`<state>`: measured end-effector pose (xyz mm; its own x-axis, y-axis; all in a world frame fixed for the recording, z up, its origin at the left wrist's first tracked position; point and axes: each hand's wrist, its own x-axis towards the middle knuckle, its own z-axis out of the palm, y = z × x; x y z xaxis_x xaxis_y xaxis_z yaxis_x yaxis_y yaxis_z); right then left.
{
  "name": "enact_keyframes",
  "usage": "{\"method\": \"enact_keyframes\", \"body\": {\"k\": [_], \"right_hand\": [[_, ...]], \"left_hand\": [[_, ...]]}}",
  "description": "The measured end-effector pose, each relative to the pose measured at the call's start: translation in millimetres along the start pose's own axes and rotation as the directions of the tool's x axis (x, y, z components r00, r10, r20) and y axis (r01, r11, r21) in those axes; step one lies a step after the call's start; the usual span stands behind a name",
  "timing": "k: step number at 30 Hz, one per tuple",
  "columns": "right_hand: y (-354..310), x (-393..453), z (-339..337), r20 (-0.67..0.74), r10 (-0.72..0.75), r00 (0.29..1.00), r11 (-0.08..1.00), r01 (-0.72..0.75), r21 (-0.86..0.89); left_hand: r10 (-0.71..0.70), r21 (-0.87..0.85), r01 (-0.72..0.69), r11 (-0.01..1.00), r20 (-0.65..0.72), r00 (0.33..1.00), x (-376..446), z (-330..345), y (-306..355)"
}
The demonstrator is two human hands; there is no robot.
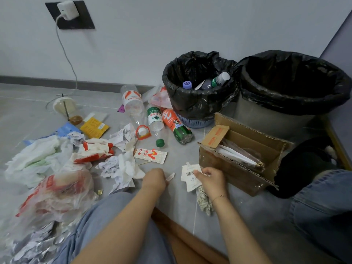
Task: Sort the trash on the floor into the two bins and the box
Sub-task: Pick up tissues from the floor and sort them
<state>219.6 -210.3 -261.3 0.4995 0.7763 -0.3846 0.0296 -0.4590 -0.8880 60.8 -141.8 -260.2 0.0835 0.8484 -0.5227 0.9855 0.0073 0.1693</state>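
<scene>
My right hand [211,180] grips a white paper label with a barcode [189,175] and a crumpled wad [204,201] just left of the cardboard box [238,174]. My left hand [155,181] pinches a small pale strip [170,177] low over the floor. Trash lies spread to the left: crumpled paper [118,168], a red-and-white carton [93,151], plastic bags [57,189], three bottles [155,121]. The small bin [198,103] holds bottles. The large bin [293,92] looks empty.
A drink cup with a straw [63,107] and a yellow packet [94,127] lie near the wall. A charger cable [66,54] hangs from the socket. My knees in jeans [106,225] frame the floor. A dark object [304,164] sits right of the box.
</scene>
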Motion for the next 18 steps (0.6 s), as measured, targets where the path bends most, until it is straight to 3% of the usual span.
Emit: {"method": "enact_keyframes", "body": {"k": [6, 8, 10, 12, 14, 16, 18], "right_hand": [[-22.1, -6.8, 6.6, 0.029, -0.136, 0.99, 0.986, 0.138, -0.09], [-41.0, -17.0, 8.8, 0.054, -0.227, 0.972, 0.96, 0.233, -0.157], [-68.7, -29.5, 11.1, 0.089, -0.326, 0.941, 0.92, 0.338, -0.199], [-101.1, -37.4, 9.3, 0.119, -0.416, 0.902, 0.869, 0.433, -0.242], [-134.8, -39.6, 2.9, 0.128, -0.475, 0.871, 0.826, 0.492, -0.275], [-167.0, -35.6, -8.8, 0.153, -0.495, 0.856, 0.806, 0.517, -0.289], [-199.7, -27.7, -22.5, 0.22, -0.497, 0.84, 0.777, 0.543, -0.319]], "left_hand": [[0.01, 0.107, -0.01, 0.994, 0.0, 1.0, -8.6, 2.5, 4.2], [0.002, -0.016, -0.002, 1.0, 0.004, 1.0, -11.4, -2.2, 4.5], [0.012, -0.274, -0.02, 0.962, -0.031, 0.999, -13.4, -12.1, 2.9], [0.002, -0.564, -0.059, 0.823, -0.102, 0.995, -21.2, -26.7, 2.2], [0.003, -0.79, -0.11, 0.604, -0.136, 0.991, -33.3, -41.8, 1.9], [0.029, -0.9, -0.15, 0.41, -0.152, 0.988, -43.5, -54.1, 7.1], [0.066, -0.935, -0.186, 0.301, -0.174, 0.983, -51.6, -68.0, 15.9]]}}
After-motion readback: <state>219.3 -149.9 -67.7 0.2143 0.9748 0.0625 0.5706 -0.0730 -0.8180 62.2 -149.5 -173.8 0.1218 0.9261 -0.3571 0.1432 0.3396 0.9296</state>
